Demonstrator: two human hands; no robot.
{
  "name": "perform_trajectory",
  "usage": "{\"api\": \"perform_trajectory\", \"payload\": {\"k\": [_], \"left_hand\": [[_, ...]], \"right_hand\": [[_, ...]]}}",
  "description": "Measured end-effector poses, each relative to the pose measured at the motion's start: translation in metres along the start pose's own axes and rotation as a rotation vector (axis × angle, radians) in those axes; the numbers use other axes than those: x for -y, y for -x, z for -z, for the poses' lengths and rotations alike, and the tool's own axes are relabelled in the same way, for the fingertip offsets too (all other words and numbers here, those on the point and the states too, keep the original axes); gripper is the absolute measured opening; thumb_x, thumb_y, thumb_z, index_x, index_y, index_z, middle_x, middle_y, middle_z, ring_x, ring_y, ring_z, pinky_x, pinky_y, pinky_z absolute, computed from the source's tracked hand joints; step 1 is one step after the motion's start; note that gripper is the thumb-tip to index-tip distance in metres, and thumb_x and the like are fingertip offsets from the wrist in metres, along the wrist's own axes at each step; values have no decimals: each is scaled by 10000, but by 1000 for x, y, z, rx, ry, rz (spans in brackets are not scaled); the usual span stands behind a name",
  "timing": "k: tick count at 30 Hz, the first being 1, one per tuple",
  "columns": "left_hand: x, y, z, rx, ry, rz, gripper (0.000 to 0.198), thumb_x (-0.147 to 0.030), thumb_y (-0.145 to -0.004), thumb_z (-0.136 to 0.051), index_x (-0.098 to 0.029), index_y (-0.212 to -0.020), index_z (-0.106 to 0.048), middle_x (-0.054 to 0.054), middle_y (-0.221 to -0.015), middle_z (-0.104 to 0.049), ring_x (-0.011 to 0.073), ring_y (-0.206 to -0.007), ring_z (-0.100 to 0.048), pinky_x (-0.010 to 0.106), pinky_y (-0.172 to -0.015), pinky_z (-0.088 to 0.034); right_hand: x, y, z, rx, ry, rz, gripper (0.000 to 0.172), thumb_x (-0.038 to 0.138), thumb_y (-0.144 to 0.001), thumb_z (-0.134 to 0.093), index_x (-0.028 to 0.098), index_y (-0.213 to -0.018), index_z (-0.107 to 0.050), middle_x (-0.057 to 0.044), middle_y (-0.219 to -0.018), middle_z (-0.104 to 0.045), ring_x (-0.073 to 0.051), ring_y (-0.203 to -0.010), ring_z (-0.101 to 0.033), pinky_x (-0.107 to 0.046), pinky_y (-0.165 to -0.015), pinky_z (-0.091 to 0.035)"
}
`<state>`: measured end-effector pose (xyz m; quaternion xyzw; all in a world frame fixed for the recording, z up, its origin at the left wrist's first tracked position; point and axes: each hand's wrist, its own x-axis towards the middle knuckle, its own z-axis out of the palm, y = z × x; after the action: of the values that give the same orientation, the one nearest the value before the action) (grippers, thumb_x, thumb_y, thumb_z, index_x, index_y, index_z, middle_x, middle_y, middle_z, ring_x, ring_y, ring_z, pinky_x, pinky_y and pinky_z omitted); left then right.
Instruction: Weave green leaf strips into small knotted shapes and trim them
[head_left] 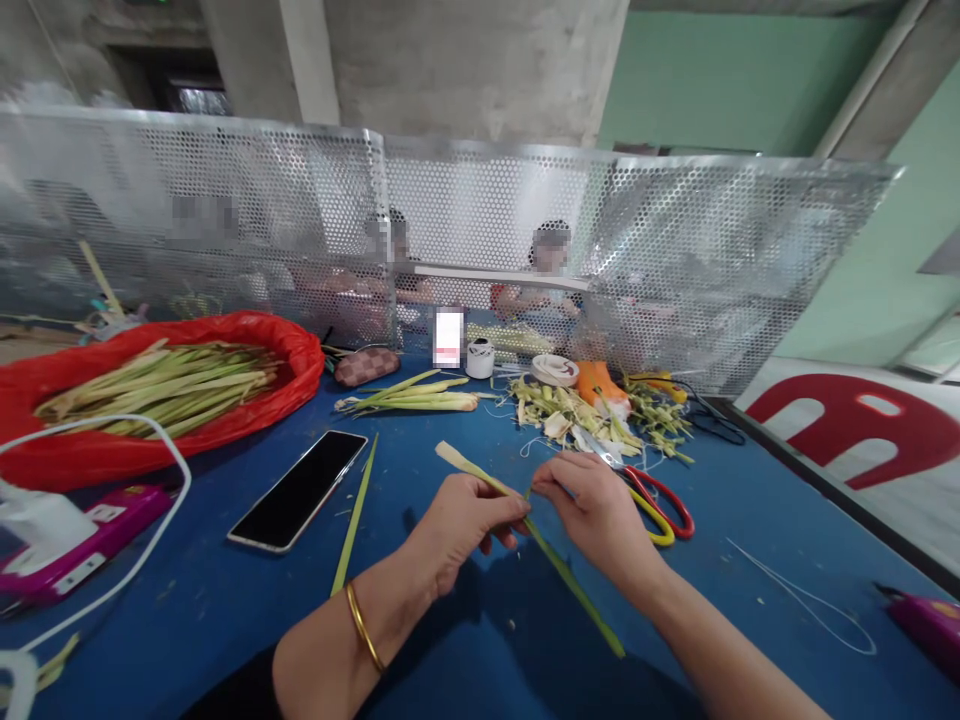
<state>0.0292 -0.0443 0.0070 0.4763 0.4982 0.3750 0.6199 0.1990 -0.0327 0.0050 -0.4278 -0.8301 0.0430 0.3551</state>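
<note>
A long leaf strip (566, 575), pale at its far end and green towards me, slants across the table in front of me. My left hand (469, 515) is closed on its middle, thumb on top. Beside it, my right hand (585, 500) is pinched shut close to the strip, with a thin green sliver just showing at the fingertips; the rest is hidden. Scissors (656, 505) with red and yellow handles lie just past my right hand. Another green leaf strip (356, 510) rests to the left, next to a dark-screened phone (300, 490).
On the left, a red plastic bag (296, 385) holds many leaf stalks, near a purple power strip (97, 540) with a white cable. Further back are a stalk bundle (420, 398), a white jar (480, 358) and scraps (570, 415). A perforated metal screen (480, 190) separates people beyond.
</note>
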Motion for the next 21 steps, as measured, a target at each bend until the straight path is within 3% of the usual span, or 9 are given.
{"api": "perform_trajectory", "payload": {"k": [9, 13, 15, 17, 21], "left_hand": [[1, 1, 2, 35, 127, 53, 236, -333, -605, -777, -119, -670, -700, 51, -611, -676, 115, -512, -563, 213, -480, -387], [0, 0, 4, 26, 283, -6, 313, -348, -626, -781, -106, -817, -730, 92, -750, -722, 167, -681, -657, 253, -649, -489], [-1, 0, 4, 31, 375, -46, 308, -306, -635, -766, -106, -868, -735, 110, -834, -735, 187, -772, -675, 274, -744, -502], [-2, 0, 3, 7, 435, -89, 262, -258, -625, -756, -107, -839, -740, 110, -834, -738, 191, -792, -675, 281, -790, -500], [-1, 0, -3, -82, 466, -117, 239, -229, -593, -778, -124, -803, -736, 84, -759, -733, 183, -750, -673, 272, -774, -499]], "right_hand": [[3, 3, -6, -98, 142, 41, 258, 158, -928, -438, 201, -738, -607, -16, -721, -634, -152, -701, -562, -317, -778, -367], [10, 4, 5, -268, 189, 98, 147, 204, -912, -500, 198, -932, -646, -81, -930, -674, -222, -906, -584, -372, -850, -374], [18, 8, 8, -332, 167, 78, 134, 227, -901, -524, 200, -890, -655, -84, -890, -673, -227, -871, -593, -362, -808, -393], [26, 12, 5, -257, 49, -12, 207, 265, -912, -510, 208, -776, -655, -59, -774, -656, -191, -720, -589, -317, -693, -410], [31, 16, -22, 28, -324, -328, 248, 351, -894, -528, 212, -761, -683, -17, -677, -652, -166, -601, -575, -260, -530, -395]]}}
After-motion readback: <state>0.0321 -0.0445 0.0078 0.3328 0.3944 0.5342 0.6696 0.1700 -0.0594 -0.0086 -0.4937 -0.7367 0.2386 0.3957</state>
